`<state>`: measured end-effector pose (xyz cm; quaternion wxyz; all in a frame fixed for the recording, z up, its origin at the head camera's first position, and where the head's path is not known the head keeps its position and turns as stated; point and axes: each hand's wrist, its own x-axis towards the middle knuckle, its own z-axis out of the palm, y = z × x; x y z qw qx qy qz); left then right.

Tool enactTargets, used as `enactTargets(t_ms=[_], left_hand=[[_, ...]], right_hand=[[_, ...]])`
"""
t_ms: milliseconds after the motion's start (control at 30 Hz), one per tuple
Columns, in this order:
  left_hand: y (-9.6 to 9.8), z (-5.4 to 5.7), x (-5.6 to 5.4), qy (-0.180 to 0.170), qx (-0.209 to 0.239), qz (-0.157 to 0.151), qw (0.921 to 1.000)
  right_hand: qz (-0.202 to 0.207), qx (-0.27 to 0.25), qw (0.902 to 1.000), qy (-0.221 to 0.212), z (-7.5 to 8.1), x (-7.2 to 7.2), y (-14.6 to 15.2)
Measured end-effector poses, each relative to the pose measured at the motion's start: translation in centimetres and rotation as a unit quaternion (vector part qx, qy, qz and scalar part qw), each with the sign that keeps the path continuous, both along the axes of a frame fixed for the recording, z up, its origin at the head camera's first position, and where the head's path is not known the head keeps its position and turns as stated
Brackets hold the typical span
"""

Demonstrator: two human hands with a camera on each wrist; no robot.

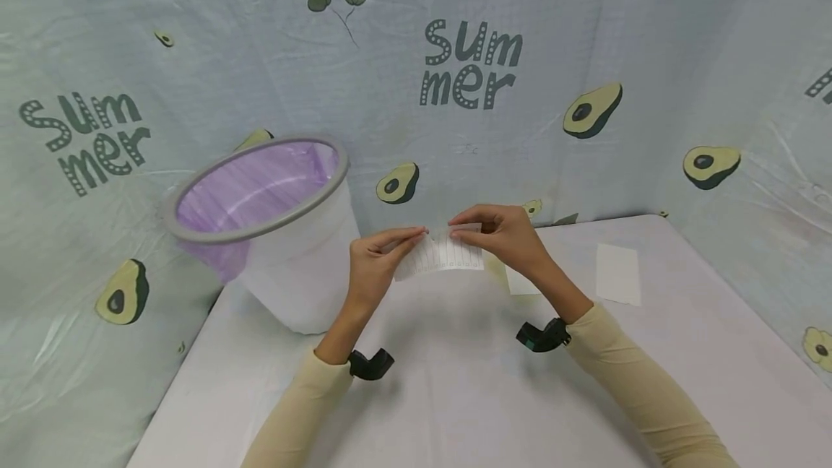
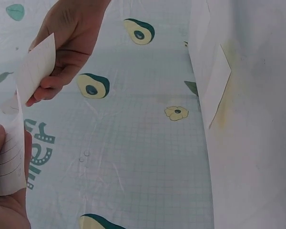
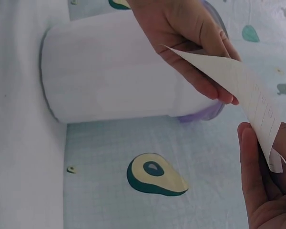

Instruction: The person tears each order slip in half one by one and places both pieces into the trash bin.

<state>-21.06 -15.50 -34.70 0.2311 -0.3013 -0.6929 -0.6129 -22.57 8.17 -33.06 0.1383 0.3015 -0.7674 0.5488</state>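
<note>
A white paper slip (image 1: 448, 257) printed with a row of thin lines is held up over the table between both hands. My left hand (image 1: 377, 262) pinches its left part between thumb and fingers. At the right part, my right hand (image 1: 503, 233) pinches the upper edge. Between the two hands, the top edge shows a small uneven notch. In the left wrist view the paper (image 2: 5, 164) bends, with its two parts at different angles. The right wrist view shows the paper (image 3: 238, 78) curving from one hand to the other.
A white bin (image 1: 305, 273) with a grey rim and purple liner (image 1: 260, 183) stands at the left of the white table (image 1: 455, 388). One white paper sheet (image 1: 617, 274) lies at the right; another sheet (image 1: 521, 283) lies partly behind the right forearm. A printed curtain (image 1: 312, 85) hangs behind.
</note>
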Motion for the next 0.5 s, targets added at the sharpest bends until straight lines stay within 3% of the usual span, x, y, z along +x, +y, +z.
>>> enactTargets(t_ms=[300, 500], left_hand=[[-0.02, -0.36, -0.35, 0.035, 0.015, -0.013, 0.9992], [-0.01, -0.65, -0.77, 0.038, 0.044, -0.015, 0.9982]], right_hand=[[0.003, -0.014, 0.9997, -0.020, -0.02, 0.51, 0.19], [-0.004, -0.017, 0.9995, -0.027, -0.04, 0.66, 0.82]])
